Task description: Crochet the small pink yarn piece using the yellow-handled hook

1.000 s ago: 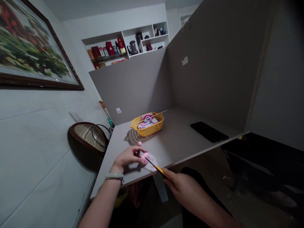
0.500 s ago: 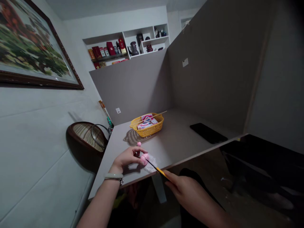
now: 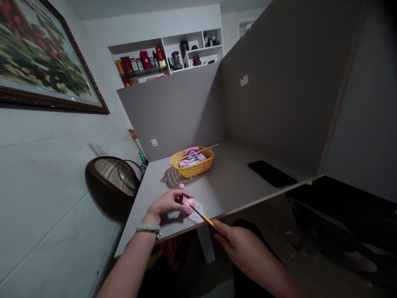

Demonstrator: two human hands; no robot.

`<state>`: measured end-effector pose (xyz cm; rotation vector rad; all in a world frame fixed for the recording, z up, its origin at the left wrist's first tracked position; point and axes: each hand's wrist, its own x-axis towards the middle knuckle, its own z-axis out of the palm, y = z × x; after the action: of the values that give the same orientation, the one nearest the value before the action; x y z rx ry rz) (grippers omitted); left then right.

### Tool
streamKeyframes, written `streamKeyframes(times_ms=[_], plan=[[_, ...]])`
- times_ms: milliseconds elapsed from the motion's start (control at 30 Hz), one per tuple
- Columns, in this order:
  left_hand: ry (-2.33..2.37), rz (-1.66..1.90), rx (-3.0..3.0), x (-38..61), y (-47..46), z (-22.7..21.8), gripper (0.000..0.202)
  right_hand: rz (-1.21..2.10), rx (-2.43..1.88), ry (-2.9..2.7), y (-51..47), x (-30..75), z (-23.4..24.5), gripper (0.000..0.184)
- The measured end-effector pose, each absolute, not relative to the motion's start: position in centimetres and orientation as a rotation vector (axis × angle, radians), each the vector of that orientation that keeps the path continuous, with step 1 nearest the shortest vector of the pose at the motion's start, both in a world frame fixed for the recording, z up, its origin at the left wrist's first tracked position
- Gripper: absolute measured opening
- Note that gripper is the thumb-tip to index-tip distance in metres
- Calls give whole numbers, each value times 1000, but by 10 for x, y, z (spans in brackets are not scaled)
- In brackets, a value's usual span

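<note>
My left hand [image 3: 168,203] rests at the desk's front edge, its fingers closed on a small pink soft piece [image 3: 188,205]. A pink ball [image 3: 181,186] stands just beyond the fingers, perhaps joined to that piece. Beneath the piece lies a pale, gauzy white fabric [image 3: 197,214]. My right hand [image 3: 242,245] is shut on a slim yellow-handled crochet hook [image 3: 207,220], and its dark tip reaches into the pink piece. The exact point of contact is too small to tell.
A yellow plastic basket [image 3: 192,164] holds pink-and-white packets and a long thin stick. A black phone [image 3: 272,173] lies at the right of the grey desk [image 3: 226,165]. Grey partitions stand behind it, and a round woven object [image 3: 111,176] hangs by the left wall.
The whole view has drifted slightly as my head moved. My hands, the hook and the pink piece stay in nearly the same positions.
</note>
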<state>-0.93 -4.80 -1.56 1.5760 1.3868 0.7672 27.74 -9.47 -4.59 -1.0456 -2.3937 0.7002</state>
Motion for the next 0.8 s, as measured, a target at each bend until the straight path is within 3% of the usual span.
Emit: streamKeyframes(times_ms=[800], plan=[[1401, 804, 1507, -8, -52, -15, 55, 686, -1055, -2396, -87, 268, -45, 38]])
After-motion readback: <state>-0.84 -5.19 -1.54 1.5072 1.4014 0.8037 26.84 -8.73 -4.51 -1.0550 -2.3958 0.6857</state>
